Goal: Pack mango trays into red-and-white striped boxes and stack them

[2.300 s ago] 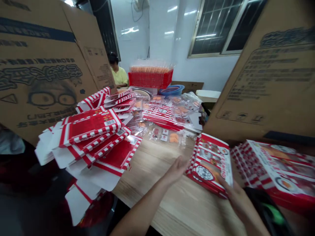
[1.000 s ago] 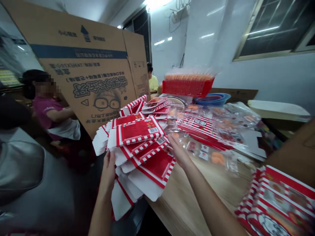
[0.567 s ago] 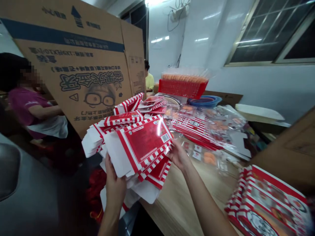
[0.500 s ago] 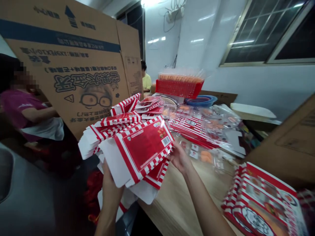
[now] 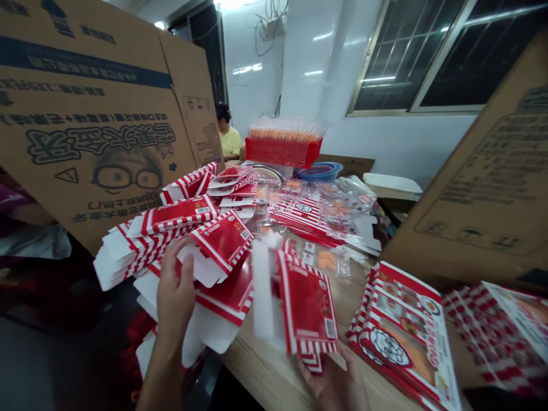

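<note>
My right hand [image 5: 336, 377], blurred by motion, grips the lower edge of a red-and-white striped carton [image 5: 306, 302]. The carton stands tilted above the wooden table, with a white flap on its left side. My left hand [image 5: 175, 291] has thumb and fingers apart, at the white flaps of another striped carton [image 5: 225, 240] on a loose pile. Beneath that one lies a further red carton [image 5: 237, 288] with white flaps. Left of it, several similar cartons [image 5: 177, 217] are stacked.
Filled striped packs [image 5: 405, 337] stand at right beside a large cardboard box [image 5: 479, 188]. Clear sachets [image 5: 325, 260] and flat striped cards [image 5: 299, 211] cover the table's middle. Behind are a red basket [image 5: 282, 151] and a blue basin [image 5: 319, 171]. A person in yellow [image 5: 230, 141] sits beyond.
My right hand has moved down and right, carrying one carton away from the pile. My left hand has shifted slightly left and up onto the remaining cartons. The whole view has turned rightward.
</note>
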`<state>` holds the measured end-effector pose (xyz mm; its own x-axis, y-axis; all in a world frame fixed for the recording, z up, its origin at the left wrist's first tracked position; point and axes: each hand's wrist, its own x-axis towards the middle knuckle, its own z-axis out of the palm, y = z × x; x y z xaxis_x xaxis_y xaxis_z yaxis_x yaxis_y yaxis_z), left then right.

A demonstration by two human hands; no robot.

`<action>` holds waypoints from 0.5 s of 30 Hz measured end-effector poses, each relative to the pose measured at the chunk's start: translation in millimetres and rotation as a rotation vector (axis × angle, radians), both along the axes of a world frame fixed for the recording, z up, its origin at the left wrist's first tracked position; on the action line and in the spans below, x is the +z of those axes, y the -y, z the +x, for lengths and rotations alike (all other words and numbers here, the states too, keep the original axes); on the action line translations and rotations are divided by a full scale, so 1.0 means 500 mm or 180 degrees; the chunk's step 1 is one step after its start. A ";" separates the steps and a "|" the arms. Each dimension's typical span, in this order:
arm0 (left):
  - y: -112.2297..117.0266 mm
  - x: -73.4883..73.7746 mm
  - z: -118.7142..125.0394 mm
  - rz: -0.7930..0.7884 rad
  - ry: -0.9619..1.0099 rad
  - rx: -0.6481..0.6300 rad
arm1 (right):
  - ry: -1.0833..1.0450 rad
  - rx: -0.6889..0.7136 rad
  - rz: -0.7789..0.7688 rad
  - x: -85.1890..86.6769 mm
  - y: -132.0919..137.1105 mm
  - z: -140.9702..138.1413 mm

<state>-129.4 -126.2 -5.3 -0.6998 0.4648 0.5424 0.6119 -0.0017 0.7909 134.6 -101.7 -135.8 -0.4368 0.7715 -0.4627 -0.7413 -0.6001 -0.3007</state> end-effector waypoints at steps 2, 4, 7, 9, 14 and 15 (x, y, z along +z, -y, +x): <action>0.032 -0.024 0.057 0.0510 -0.0119 -0.0008 | -0.0315 -0.0003 -0.0245 -0.018 0.022 -0.003; 0.062 -0.062 0.131 0.0792 0.0045 -0.0545 | -0.0534 0.0023 -0.0336 -0.028 0.039 -0.007; 0.078 -0.129 0.242 -0.0054 0.0806 -0.1486 | -0.0592 -0.0045 -0.0272 -0.036 0.058 -0.019; 0.059 -0.163 0.293 -0.0479 0.1056 -0.1797 | -0.0446 -0.0076 -0.0191 -0.044 0.071 -0.030; -0.032 -0.189 0.297 -0.1135 0.1683 -0.2131 | 0.0094 0.0121 -0.0128 -0.067 0.111 -0.041; -0.045 -0.191 0.282 -0.1148 0.1694 -0.2246 | 0.0320 0.0457 0.0064 -0.063 0.119 -0.033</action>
